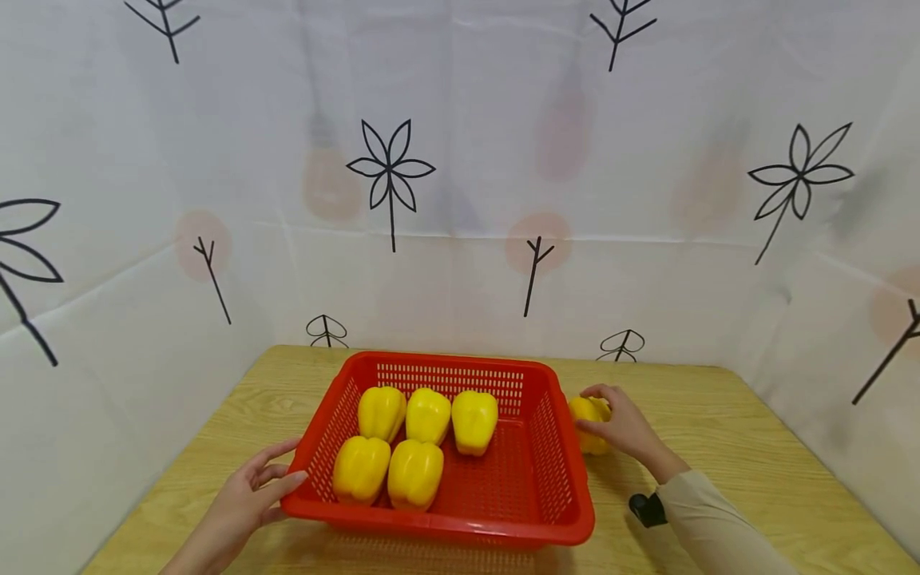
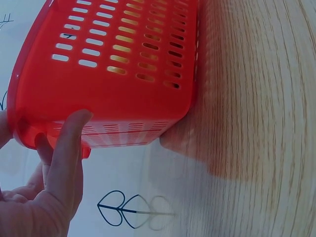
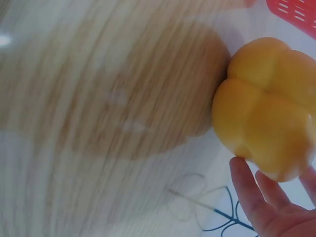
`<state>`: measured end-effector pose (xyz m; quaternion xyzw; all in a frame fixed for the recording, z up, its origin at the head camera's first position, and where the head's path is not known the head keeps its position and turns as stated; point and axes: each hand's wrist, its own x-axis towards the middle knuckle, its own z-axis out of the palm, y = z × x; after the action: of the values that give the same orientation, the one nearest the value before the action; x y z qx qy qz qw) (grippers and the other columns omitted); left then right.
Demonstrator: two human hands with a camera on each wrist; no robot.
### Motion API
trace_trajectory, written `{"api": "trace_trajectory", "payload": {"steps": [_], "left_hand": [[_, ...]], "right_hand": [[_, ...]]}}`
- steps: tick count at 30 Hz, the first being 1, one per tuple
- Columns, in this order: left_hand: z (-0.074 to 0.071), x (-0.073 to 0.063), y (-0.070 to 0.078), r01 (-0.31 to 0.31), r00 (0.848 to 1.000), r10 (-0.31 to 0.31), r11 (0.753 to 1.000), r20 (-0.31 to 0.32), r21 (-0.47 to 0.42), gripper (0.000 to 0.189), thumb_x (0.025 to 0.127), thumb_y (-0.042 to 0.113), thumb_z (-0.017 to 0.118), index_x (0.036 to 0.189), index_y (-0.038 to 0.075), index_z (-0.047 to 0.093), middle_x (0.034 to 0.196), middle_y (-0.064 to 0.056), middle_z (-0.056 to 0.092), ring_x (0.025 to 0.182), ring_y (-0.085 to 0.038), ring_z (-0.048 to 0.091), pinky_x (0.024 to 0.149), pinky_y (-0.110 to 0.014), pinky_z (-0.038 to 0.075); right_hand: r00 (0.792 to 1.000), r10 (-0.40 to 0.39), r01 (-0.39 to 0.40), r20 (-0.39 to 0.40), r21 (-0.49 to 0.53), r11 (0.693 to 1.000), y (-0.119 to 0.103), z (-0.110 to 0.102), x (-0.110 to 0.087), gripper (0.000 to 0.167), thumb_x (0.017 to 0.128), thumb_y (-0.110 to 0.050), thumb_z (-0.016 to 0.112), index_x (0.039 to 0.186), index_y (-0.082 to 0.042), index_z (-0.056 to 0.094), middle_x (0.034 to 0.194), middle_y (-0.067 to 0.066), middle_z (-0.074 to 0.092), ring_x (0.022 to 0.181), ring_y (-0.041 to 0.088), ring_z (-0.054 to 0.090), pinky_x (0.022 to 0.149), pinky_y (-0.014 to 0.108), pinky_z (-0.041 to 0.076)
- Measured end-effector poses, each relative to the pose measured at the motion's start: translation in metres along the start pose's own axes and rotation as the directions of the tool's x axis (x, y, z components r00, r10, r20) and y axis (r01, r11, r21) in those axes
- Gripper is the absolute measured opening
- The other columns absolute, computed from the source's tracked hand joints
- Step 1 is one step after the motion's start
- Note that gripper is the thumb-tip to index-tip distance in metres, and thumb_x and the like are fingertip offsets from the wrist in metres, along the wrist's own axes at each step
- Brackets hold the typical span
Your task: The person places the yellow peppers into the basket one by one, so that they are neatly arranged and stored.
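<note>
A red plastic basket (image 1: 431,523) with slotted walls stands on the table. Several yellow bell peppers (image 1: 474,422) sit upright in its left and middle part, in two rows. At the basket's left front corner my left hand (image 1: 240,499) grips the rim; the left wrist view shows the fingers bent at the rim (image 2: 30,129). Just outside the basket's right wall, my right hand (image 1: 628,431) holds another yellow bell pepper (image 1: 593,443) between thumb and fingers. In the right wrist view this pepper (image 3: 269,116) shows its lobed end, with fingertips against its side.
Pale wood-grain table (image 1: 719,447) lies under everything. A small black object (image 1: 647,509) shows by the right sleeve. White cloth (image 1: 460,160) with plant drawings hangs behind and at both sides. The basket's right part (image 1: 503,479) shows bare red floor.
</note>
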<state>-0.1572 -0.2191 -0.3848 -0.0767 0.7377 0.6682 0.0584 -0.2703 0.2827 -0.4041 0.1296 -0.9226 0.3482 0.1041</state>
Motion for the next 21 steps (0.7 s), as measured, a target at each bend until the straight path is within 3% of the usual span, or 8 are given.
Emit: {"api": "trace_trajectory", "payload": {"steps": [8,21], "left_hand": [[0.002,-0.001,0.002,0.008,1.000,-0.007,1.000,-0.027,0.009,0.065,0.088,0.019,0.066,0.142,0.005,0.031,0.100,-0.014,0.055,0.086,-0.026,0.060,0.075,-0.041,0.054],[0.001,-0.001,0.003,0.011,1.000,-0.011,1.000,-0.026,0.005,0.065,0.089,0.018,0.064,0.142,0.003,0.030,0.098,-0.013,0.055,0.086,-0.026,0.060,0.074,-0.041,0.054]], "right_hand": [[0.998,-0.053,0.052,-0.019,-0.041,0.998,0.001,-0.002,0.001,0.042,0.077,-0.021,0.077,0.106,0.001,0.056,0.105,0.016,0.058,0.102,0.038,0.053,0.089,0.057,0.041],[0.996,-0.059,0.053,-0.066,-0.089,0.995,-0.009,-0.020,0.000,0.044,0.075,-0.024,0.079,0.104,-0.001,0.056,0.103,0.017,0.059,0.095,0.038,0.054,0.079,0.053,0.047]]}}
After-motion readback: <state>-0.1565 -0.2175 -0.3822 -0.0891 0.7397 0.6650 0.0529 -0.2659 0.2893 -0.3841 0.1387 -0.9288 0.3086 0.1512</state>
